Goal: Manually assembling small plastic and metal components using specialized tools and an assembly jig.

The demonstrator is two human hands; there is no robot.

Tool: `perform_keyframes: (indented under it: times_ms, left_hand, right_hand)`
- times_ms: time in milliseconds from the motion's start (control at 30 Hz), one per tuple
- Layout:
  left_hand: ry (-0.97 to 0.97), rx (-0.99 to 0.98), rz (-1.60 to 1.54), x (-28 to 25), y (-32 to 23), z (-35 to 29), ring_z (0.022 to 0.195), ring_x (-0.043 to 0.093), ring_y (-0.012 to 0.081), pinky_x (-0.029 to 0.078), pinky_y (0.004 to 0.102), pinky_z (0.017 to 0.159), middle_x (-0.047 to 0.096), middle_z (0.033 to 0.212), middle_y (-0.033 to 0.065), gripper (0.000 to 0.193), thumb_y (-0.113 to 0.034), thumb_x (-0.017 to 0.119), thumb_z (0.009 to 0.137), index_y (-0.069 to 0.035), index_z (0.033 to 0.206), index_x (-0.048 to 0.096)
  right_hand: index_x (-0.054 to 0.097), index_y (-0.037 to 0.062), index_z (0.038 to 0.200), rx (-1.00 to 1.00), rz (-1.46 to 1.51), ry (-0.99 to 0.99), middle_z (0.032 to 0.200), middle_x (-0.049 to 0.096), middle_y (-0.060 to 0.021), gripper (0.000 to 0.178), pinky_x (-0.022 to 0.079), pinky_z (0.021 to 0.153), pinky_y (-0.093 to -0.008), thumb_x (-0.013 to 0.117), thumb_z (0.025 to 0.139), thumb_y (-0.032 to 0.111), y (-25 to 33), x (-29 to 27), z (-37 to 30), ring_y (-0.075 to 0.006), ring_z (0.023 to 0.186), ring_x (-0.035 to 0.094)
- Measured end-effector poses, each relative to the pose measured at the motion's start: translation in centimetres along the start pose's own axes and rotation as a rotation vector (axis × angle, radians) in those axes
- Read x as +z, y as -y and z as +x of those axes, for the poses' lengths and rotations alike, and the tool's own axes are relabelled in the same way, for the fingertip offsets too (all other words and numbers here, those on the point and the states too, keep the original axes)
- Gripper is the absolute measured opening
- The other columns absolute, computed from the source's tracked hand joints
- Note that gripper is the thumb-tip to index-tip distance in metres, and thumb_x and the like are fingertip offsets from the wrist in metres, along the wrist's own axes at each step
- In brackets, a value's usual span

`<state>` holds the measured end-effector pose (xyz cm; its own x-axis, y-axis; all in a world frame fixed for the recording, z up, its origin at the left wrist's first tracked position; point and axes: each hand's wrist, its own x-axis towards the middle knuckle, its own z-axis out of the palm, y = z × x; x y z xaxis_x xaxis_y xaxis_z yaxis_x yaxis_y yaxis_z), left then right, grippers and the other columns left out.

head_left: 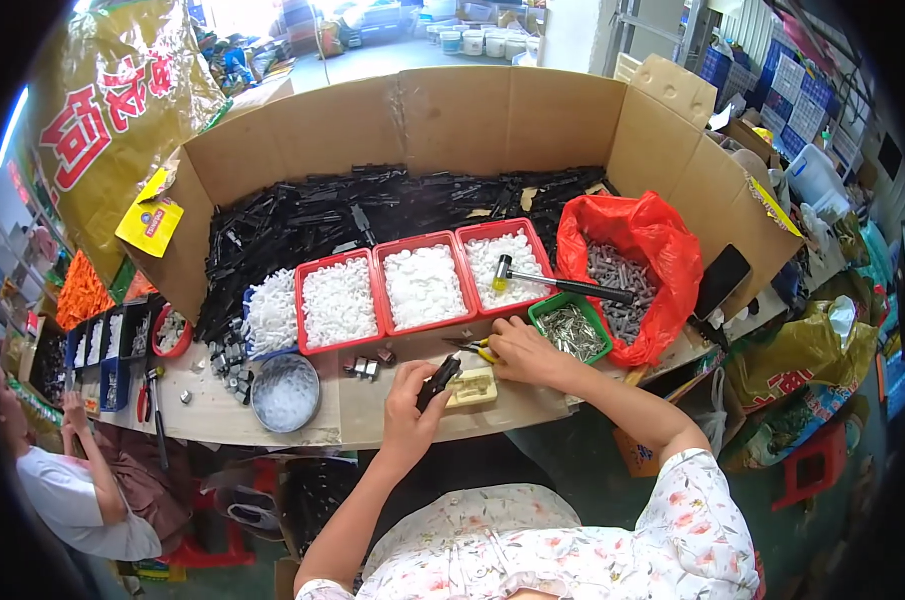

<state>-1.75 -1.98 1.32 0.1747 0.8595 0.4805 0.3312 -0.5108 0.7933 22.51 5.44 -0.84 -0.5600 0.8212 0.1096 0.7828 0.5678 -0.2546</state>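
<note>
My left hand (410, 405) is closed around a black plastic piece (439, 383), held upright above the table's front edge. Beside it lies a cream-coloured block fixture (472, 387) with a recess in its top. My right hand (525, 352) is behind the block, its fingers curled at the yellow handles of small pliers (486, 351); the handle ends are partly hidden under the fingers. Close to that hand stands a green tray (607, 346) of thin metal pins. A few small metal-looking parts (363, 368) lie left of my left hand.
Red trays (340, 347) of white pieces stand behind, with a hammer (563, 282) across the right one. A red bag (678, 250) holds grey parts. Black pieces (303, 215) are heaped against the cardboard wall (463, 115). A round metal dish (285, 392) sits left; a co-worker (83, 490) sits farther left.
</note>
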Motion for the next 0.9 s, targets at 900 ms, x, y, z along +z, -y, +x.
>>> perform_keyframes:
  times_ms: [900]
  left_hand:
    - [0.004, -0.361, -0.38, 0.4, 0.1, -0.2, 0.066, 0.048, 0.0035, 0.04, 0.02, 0.059, 0.055, 0.079, -0.004, 0.022, -0.023, 0.056, 0.103, -0.003, 0.11, 0.06]
  right_hand:
    - [0.058, -0.0057, 0.105, -0.056, 0.22, -0.151, 0.128, 0.054, -0.0188, 0.033, 0.04, 0.1, -0.045, 0.052, 0.073, -0.007, 5.6, -3.9, -2.8, -0.038, 0.118, 0.053]
